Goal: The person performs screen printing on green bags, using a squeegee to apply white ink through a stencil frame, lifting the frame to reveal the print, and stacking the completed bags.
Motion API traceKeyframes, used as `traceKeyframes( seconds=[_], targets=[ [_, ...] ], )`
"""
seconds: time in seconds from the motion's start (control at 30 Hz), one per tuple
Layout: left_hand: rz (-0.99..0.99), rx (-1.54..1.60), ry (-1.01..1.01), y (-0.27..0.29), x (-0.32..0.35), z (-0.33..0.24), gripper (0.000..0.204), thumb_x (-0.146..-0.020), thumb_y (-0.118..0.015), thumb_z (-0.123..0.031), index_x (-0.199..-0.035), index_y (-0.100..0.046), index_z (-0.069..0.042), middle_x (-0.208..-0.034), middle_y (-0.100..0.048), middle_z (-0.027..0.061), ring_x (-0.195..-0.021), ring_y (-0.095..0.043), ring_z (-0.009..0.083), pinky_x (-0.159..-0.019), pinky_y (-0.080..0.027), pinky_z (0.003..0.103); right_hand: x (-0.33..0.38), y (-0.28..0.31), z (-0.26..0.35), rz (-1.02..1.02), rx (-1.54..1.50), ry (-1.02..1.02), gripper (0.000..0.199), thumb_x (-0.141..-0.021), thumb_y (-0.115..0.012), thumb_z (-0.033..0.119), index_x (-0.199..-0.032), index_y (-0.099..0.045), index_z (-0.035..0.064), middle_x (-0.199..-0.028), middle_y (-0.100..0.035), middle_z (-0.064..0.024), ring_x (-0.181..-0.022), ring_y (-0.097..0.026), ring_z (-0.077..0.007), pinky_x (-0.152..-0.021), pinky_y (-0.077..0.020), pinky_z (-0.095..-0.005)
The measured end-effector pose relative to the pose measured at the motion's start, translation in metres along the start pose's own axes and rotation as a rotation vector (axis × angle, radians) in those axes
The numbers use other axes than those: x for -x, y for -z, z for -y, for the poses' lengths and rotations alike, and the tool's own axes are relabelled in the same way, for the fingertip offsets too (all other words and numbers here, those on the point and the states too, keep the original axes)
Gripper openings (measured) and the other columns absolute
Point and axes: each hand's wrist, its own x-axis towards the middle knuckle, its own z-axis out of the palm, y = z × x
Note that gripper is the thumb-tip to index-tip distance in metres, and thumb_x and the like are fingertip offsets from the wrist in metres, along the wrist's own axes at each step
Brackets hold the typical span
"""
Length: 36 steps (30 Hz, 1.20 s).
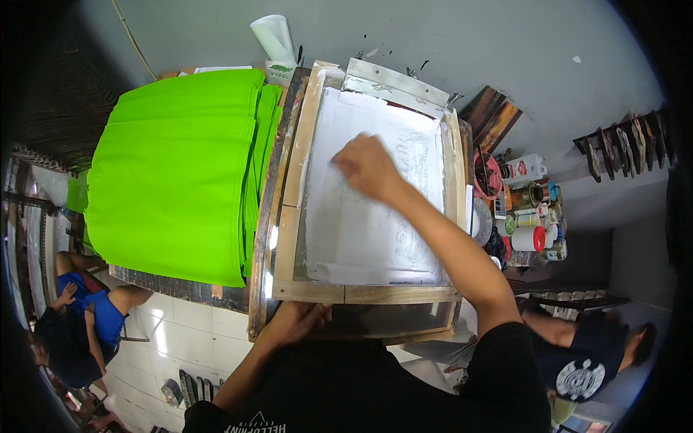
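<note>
A wooden screen printing frame [375, 294] lies in front of me, its pale mesh [346, 231] smeared white and faint lettering showing on the right side. Over the mesh's upper middle, my right hand [367, 164] is closed in a fist and slightly blurred; whatever it may hold is hidden. My left hand [297, 321] is curled at the frame's near edge, with its fingers partly under the wood. To the left of the frame lies a tall stack of bright green fabric sheets [173, 180].
Paint tubs and bottles [530, 231] crowd a shelf at the right, near a pink basin [487, 175]. A white roll [273, 40] stands by the back wall. Squeegees [628, 148] hang on the right wall. One person [83, 317] sits at left; another [585, 353] is at lower right.
</note>
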Motion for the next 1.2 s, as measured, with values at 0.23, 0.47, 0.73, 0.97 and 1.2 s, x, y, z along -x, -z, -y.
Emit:
traceKeyframes(
  seconds=[0.23, 0.47, 0.73, 0.97, 1.2],
  targets=[
    [0.002, -0.055, -0.056, -0.003, -0.004, -0.002, 0.026, -0.109, -0.047, -0.022, -0.107, -0.058, 0.002, -0.082, -0.065, 0.0083, -0.067, -0.065, 0.0156, -0.064, -0.053, 0.031, 0.012, 0.03, -0.017, -0.019, 0.201, -0.113, 0.009, -0.076, -0.072, 0.002, -0.083, -0.076, 0.0074, -0.079, -0.069, -0.0058, -0.085, -0.061, -0.0271, -0.076, -0.044, -0.0396],
    [0.014, -0.088, -0.042, -0.002, -0.002, -0.001, 0.029, -0.11, -0.045, -0.024, -0.107, -0.057, 0.002, -0.08, -0.064, 0.0077, -0.066, -0.066, 0.0149, -0.062, -0.054, 0.031, 0.024, 0.024, 0.012, 0.138, 0.072, 0.009, 0.009, -0.078, -0.073, 0.005, -0.083, -0.076, 0.01, -0.081, -0.069, -0.0042, -0.087, -0.061, -0.0265, -0.078, -0.0456, -0.0391],
    [-0.043, -0.099, -0.075, -0.002, 0.001, -0.01, 0.028, -0.11, -0.046, -0.021, -0.105, -0.06, 0.003, -0.079, -0.066, 0.0084, -0.064, -0.066, 0.015, -0.062, -0.055, 0.031, 0.013, 0.013, 0.02, 0.131, 0.139, -0.013, 0.012, -0.081, -0.067, 0.008, -0.084, -0.078, 0.0086, -0.084, -0.072, -0.008, -0.088, -0.062, -0.0293, -0.08, -0.0459, -0.0399],
    [-0.065, -0.12, -0.064, -0.003, 0.005, -0.014, 0.031, -0.11, -0.045, -0.023, -0.107, -0.062, 0.002, -0.076, -0.066, 0.0085, -0.063, -0.065, 0.0155, -0.061, -0.054, 0.032, 0.029, 0.007, 0.039, 0.134, 0.083, 0.022, 0.013, -0.078, -0.067, 0.003, -0.083, -0.078, 0.0081, -0.086, -0.073, -0.0082, -0.086, -0.063, -0.0291, -0.082, -0.0469, -0.0424],
    [-0.097, -0.138, -0.071, -0.014, -0.007, 0.002, 0.036, -0.108, -0.05, -0.029, -0.099, -0.066, 0.002, -0.074, -0.068, 0.0084, -0.061, -0.066, 0.0158, -0.059, -0.053, 0.032, 0.071, 0.003, -0.013, 0.041, 0.425, -0.244, 0.01, -0.074, -0.068, 0.006, -0.08, -0.076, 0.0075, -0.083, -0.072, -0.0089, -0.088, -0.063, -0.0302, -0.082, -0.0465, -0.0443]
  ],
)
